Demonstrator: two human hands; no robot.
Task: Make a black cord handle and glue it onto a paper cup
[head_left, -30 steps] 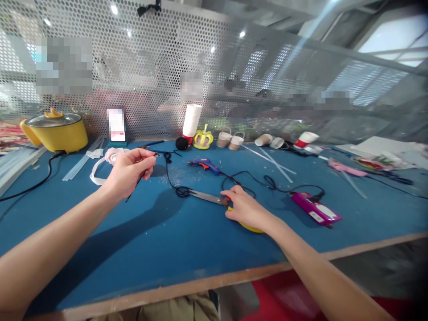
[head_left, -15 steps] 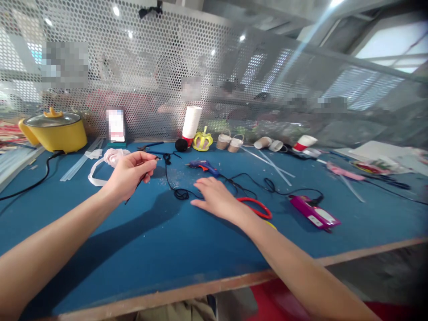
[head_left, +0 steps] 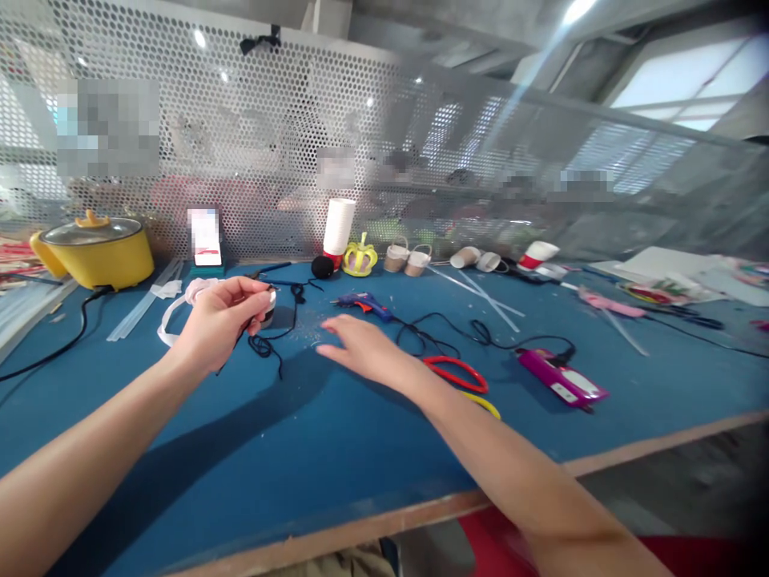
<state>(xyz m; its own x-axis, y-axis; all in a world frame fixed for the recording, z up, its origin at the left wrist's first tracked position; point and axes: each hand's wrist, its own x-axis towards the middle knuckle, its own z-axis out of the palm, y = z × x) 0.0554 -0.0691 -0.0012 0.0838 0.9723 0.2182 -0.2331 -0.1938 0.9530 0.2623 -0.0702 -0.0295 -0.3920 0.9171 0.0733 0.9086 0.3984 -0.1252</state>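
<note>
My left hand [head_left: 223, 319] is raised over the left part of the table, thumb and fingers pinched on a thin black cord, a strand of which hangs below the palm. Loose black cord [head_left: 263, 346] lies looped on the table just right of that hand. Palm down, my right hand [head_left: 360, 344] hovers with its fingers stretched out to the left, and nothing is in it. Behind it rests a blue glue gun [head_left: 368, 304] with a red trigger. White ribbon [head_left: 170, 320] is partly hidden behind my left hand.
A yellow electric pot [head_left: 99, 252] stands far left, near a phone [head_left: 207, 236] on a stand. Along the mesh panel are stacked paper cups [head_left: 340, 227], a yellow crown-like piece [head_left: 360, 258] and small baskets [head_left: 396, 256]. A red ring [head_left: 460, 373] and purple power strip [head_left: 561, 378] lie right.
My right hand has moved left, closer to my left hand. The loose black cord has shifted left, and its loop now lies beside my left hand. The view has turned slightly.
</note>
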